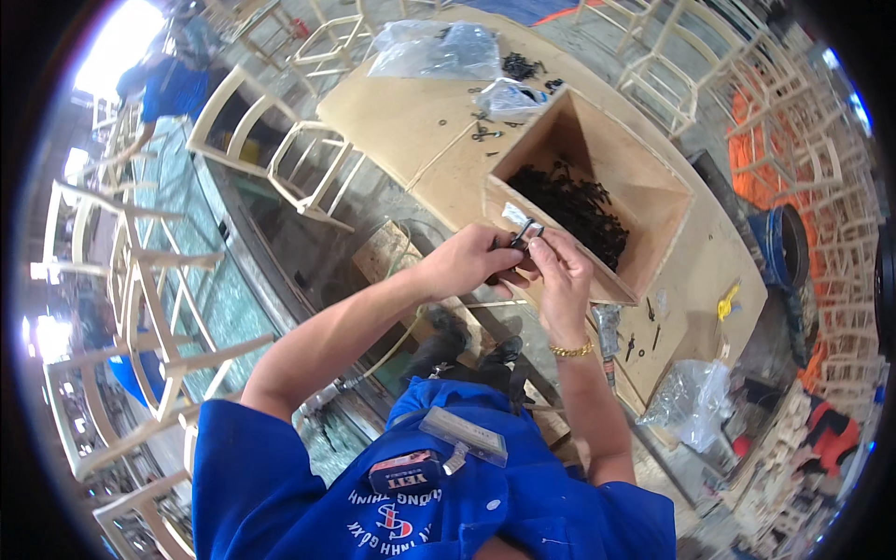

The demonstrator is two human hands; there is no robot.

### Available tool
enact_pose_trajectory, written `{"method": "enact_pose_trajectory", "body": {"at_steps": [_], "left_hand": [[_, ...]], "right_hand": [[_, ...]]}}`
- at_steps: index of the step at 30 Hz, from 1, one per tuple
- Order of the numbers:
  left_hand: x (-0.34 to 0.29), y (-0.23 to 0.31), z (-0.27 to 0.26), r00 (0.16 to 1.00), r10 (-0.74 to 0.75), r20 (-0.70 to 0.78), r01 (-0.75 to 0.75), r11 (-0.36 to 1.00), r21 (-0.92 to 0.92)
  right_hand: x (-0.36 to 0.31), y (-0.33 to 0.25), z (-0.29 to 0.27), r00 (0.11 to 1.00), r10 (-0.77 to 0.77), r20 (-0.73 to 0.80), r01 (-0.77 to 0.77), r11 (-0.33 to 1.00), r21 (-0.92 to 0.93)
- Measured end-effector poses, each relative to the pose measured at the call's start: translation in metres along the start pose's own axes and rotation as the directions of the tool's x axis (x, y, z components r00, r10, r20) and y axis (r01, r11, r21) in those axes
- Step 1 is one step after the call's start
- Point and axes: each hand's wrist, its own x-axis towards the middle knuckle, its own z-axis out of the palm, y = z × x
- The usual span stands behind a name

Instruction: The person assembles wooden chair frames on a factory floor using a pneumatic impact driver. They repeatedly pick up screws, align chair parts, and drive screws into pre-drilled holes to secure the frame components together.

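Observation:
My left hand (469, 259) is closed on slim black bolts (525, 231), their ends showing between thumb and fingers. Close against it, my right hand (563, 277) pinches at the same black hardware, thumb and forefinger pressed together. How many pieces each hand has is too small to tell. Both hands are over the near edge of an open wooden box (658, 215). A heap of black bolts (574, 210) lies inside that box. Next to my fingertips a small clear plastic piece (516, 215) shows at the box's near wall.
The box stands on a board-topped table (401, 121) with loose bolts, washers, and plastic bags (439, 49) at the far side. Another clear bag (691, 401), a power tool (607, 341) and a yellow item (728, 301) lie right. Wooden chair frames (280, 149) stand around.

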Motion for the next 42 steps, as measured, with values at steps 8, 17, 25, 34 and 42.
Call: {"method": "enact_pose_trajectory", "body": {"at_steps": [8,17,25,34,42], "left_hand": [[-0.109,-0.040,-0.073,0.946,0.089,-0.312,0.257,0.384,0.887],[-0.185,-0.053,-0.139,0.611,0.100,-0.785,0.093,0.976,0.197],[-0.205,-0.079,-0.193,0.341,0.212,-0.916,-0.073,0.977,0.199],[-0.167,-0.063,-0.238,0.142,0.136,-0.980,-0.205,0.973,0.105],[-0.133,-0.075,-0.260,0.124,-0.179,-0.976,-0.569,0.793,-0.218]], "right_hand": [[-0.001,0.014,0.103,0.847,-0.362,0.388,0.472,0.849,-0.237],[-0.001,0.078,0.221,0.823,0.068,0.564,0.096,0.962,-0.257],[0.024,0.115,0.296,0.847,0.055,0.529,0.017,0.991,-0.131],[0.049,0.128,0.341,0.758,0.295,0.582,-0.295,0.950,-0.098],[0.070,0.133,0.351,0.808,-0.099,0.581,0.291,0.924,-0.247]]}}
